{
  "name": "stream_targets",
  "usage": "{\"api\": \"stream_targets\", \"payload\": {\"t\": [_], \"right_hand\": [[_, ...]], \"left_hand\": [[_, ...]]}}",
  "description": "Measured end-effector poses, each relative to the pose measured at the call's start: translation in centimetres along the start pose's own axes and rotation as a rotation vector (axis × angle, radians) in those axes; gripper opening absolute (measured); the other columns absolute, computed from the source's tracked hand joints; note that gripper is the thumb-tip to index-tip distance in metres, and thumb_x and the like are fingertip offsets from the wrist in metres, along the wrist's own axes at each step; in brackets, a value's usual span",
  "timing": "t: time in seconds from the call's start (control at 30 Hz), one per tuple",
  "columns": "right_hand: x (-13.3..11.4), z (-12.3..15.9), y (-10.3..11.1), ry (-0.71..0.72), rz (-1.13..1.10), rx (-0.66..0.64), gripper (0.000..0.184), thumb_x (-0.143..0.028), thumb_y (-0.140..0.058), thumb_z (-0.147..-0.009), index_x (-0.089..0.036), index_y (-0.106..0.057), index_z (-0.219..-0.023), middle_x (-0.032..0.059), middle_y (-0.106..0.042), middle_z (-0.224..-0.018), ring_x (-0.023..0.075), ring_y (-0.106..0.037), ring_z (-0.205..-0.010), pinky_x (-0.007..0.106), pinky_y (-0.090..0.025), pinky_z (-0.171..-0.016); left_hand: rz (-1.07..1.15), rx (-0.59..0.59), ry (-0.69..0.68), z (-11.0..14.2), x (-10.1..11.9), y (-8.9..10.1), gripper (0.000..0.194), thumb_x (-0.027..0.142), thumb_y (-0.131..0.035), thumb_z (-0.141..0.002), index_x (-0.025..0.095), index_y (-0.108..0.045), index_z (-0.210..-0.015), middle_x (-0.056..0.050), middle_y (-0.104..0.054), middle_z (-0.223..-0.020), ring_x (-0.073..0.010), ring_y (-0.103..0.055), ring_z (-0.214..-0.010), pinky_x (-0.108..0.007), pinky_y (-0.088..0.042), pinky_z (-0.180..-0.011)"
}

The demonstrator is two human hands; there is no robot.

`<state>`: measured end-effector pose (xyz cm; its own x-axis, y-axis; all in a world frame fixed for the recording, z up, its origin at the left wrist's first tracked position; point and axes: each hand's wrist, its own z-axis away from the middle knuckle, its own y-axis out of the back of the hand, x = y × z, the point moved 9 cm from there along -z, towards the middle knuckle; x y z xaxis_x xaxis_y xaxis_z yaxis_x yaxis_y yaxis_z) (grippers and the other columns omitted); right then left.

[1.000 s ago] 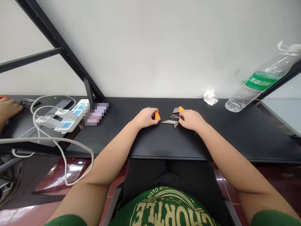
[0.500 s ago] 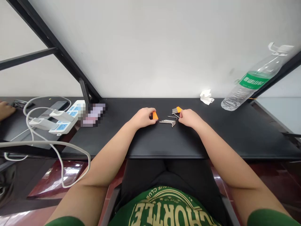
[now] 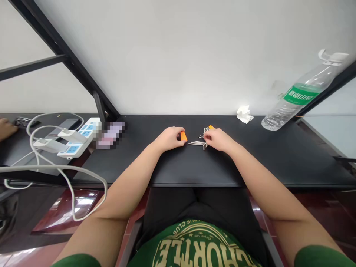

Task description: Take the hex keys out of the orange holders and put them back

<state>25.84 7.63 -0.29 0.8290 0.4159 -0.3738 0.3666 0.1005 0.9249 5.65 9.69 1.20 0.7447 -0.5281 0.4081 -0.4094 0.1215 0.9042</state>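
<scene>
My left hand (image 3: 169,139) is closed around a small orange plastic holder (image 3: 184,136), resting on the black desk (image 3: 178,167). To its right, my right hand (image 3: 219,139) has thumb and fingers pinched at a thin hex key (image 3: 200,137), whose far end is mostly covered by the fingertips. Just in front of those fingers lies a row of several L-shaped hex keys (image 3: 198,143), side by side with their bends to the right. Behind the right hand, partly hidden by it, is another orange holder (image 3: 211,127) with several metal shafts (image 3: 206,129) sticking out leftward.
A crumpled tissue (image 3: 244,114) and a large water bottle (image 3: 292,98) stand by the wall at right. Leftward are a blurred-out flat object (image 3: 111,135), a white power strip (image 3: 83,137) with chargers, and looping cables (image 3: 83,171). Another person's hand (image 3: 6,129) shows at far left.
My right hand has shifted left, its fingertips now over the spot where a small hex key lay. It covers more of the second orange holder. My left hand has stayed in place.
</scene>
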Motion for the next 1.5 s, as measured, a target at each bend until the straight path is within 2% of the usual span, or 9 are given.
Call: {"api": "stream_targets", "payload": {"t": [0.17,0.27,0.43,0.83,0.93,1.03,1.13,1.33,1.5], "right_hand": [[0.8,0.2,0.4,-0.069,-0.092,0.04,0.025,-0.012,-0.059,-0.096,-0.021,-0.075,-0.113,0.0024,-0.077,-0.095,0.0178,-0.068,-0.088,0.028,-0.047,-0.08],[1.1,0.4,0.5,-0.11,-0.116,0.024,0.019,-0.015,-0.061,-0.097,-0.022,-0.077,-0.103,0.0022,-0.078,-0.095,0.018,-0.069,-0.086,0.029,-0.049,-0.08],[-0.1,0.2,0.0,0.006,0.005,-0.054,0.025,-0.013,-0.06,-0.097,-0.023,-0.079,-0.086,0.0029,-0.078,-0.096,0.0205,-0.07,-0.093,0.032,-0.05,-0.088],[-0.9,0.5,-0.3,0.028,-0.012,-0.118,0.026,-0.014,-0.057,-0.099,-0.022,-0.081,-0.095,0.0052,-0.078,-0.106,0.0219,-0.069,-0.1,0.033,-0.051,-0.091],[-0.2,0.4,0.3,0.025,0.003,-0.055,0.027,-0.013,-0.056,-0.1,-0.022,-0.082,-0.098,0.006,-0.077,-0.107,0.0218,-0.069,-0.102,0.032,-0.051,-0.093],[1.2,0.2,0.7,-0.036,0.031,0.032,0.029,-0.015,-0.055,-0.103,-0.021,-0.083,-0.109,0.0088,-0.075,-0.12,0.0224,-0.069,-0.107,0.032,-0.051,-0.096],[1.7,-0.1,0.3,-0.049,0.063,0.034,0.03,-0.018,-0.056,-0.104,-0.022,-0.082,-0.118,0.0101,-0.072,-0.129,0.0232,-0.068,-0.112,0.032,-0.051,-0.097],[2.2,-0.3,0.3,-0.123,0.071,0.037,0.024,-0.015,-0.057,-0.099,-0.02,-0.078,-0.088,0.0072,-0.075,-0.103,0.021,-0.068,-0.096,0.029,-0.049,-0.083],[4.7,0.1,0.5,-0.294,-0.04,0.018,0.02,-0.016,-0.06,-0.095,-0.023,-0.075,-0.083,0.0032,-0.077,-0.096,0.0194,-0.069,-0.086,0.028,-0.047,-0.073]], "left_hand": [[-0.001,-0.003,0.004,0.0,0.0,0.1,0.044,0.041,-0.075,-0.083,0.022,-0.073,-0.123,-0.006,-0.078,-0.103,-0.0263,-0.073,-0.097,-0.036,-0.057,-0.086],[-0.006,-0.002,-0.007,0.0,0.0,0.1,0.044,0.041,-0.075,-0.083,0.022,-0.073,-0.123,-0.006,-0.078,-0.104,-0.0265,-0.073,-0.098,-0.036,-0.057,-0.088],[-0.012,-0.005,0.004,0.0,-0.2,0.0,0.046,0.041,-0.075,-0.083,0.023,-0.073,-0.125,-0.006,-0.078,-0.106,-0.0265,-0.073,-0.098,-0.036,-0.057,-0.087],[0.009,-0.003,-0.003,-0.1,-0.3,-0.2,0.046,0.042,-0.076,-0.083,0.023,-0.072,-0.125,-0.006,-0.078,-0.106,-0.0259,-0.073,-0.097,-0.035,-0.057,-0.087],[0.012,-0.008,0.002,-0.2,-0.4,-0.4,0.047,0.042,-0.075,-0.083,0.023,-0.072,-0.126,-0.005,-0.078,-0.105,-0.0252,-0.073,-0.096,-0.034,-0.057,-0.086],[0.013,-0.015,0.004,-0.2,-0.5,-0.6,0.049,0.043,-0.075,-0.083,0.023,-0.072,-0.128,-0.005,-0.077,-0.105,-0.0252,-0.073,-0.096,-0.035,-0.056,-0.085],[0.013,-0.022,0.005,-0.2,-0.5,-0.6,0.05,0.043,-0.074,-0.082,0.023,-0.072,-0.128,-0.005,-0.077,-0.103,-0.0253,-0.072,-0.094,-0.035,-0.056,-0.084],[0.019,-0.017,0.015,-0.2,-0.6,-0.5,0.052,0.044,-0.074,-0.082,0.022,-0.073,-0.129,-0.005,-0.076,-0.103,-0.0249,-0.072,-0.094,-0.034,-0.056,-0.085],[0.016,-0.024,0.019,-0.2,-0.8,-0.7,0.051,0.044,-0.075,-0.082,0.023,-0.072,-0.129,-0.005,-0.076,-0.102,-0.0244,-0.072,-0.094,-0.034,-0.056,-0.084]]}}
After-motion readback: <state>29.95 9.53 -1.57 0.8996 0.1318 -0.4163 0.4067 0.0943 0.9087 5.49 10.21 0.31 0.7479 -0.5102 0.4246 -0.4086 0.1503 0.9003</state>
